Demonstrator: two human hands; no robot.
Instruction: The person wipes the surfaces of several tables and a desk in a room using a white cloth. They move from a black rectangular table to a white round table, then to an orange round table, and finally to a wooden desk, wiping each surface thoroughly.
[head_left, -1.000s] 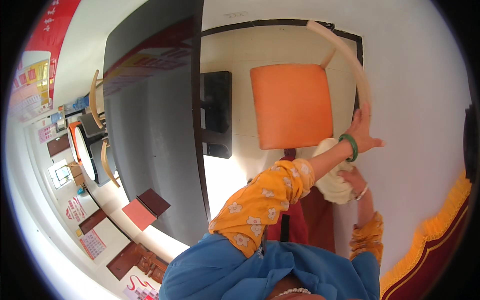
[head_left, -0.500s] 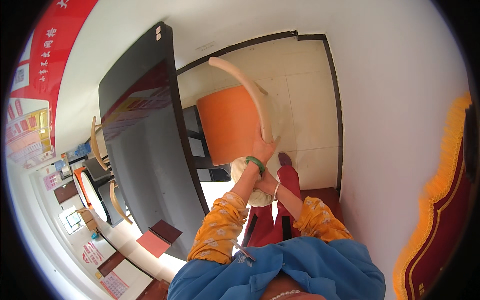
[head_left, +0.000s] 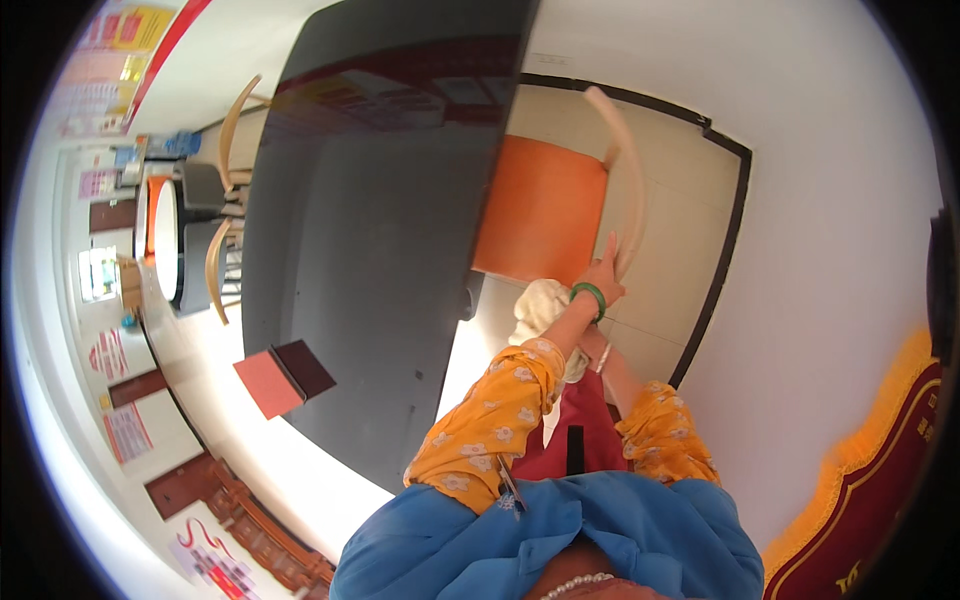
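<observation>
A chair with an orange seat (head_left: 545, 210) and a curved pale wooden back rail (head_left: 628, 170) stands against the long side of a dark table (head_left: 370, 230), the seat's left side hidden under the tabletop. My left hand (head_left: 602, 276), a green bangle at its wrist, grips the near end of the rail, one finger stretched along the wood. Crossing beneath my left forearm, my right hand (head_left: 592, 343) is mostly covered. A bunched cream cloth (head_left: 540, 308) hangs at it and appears held there; the fingers themselves do not show.
A dark red folder (head_left: 285, 378) lies open at the table's near left corner. Across the table stand chairs with wooden backs (head_left: 218, 270) and a round white table (head_left: 166, 235). A white wall (head_left: 810, 230) rises on the right, with a yellow-fringed red banner (head_left: 880, 470).
The chair has slid left toward the table, closing the gap between them, and its seat now goes under the tabletop. My left hand has stayed on the rail. My view has shifted left.
</observation>
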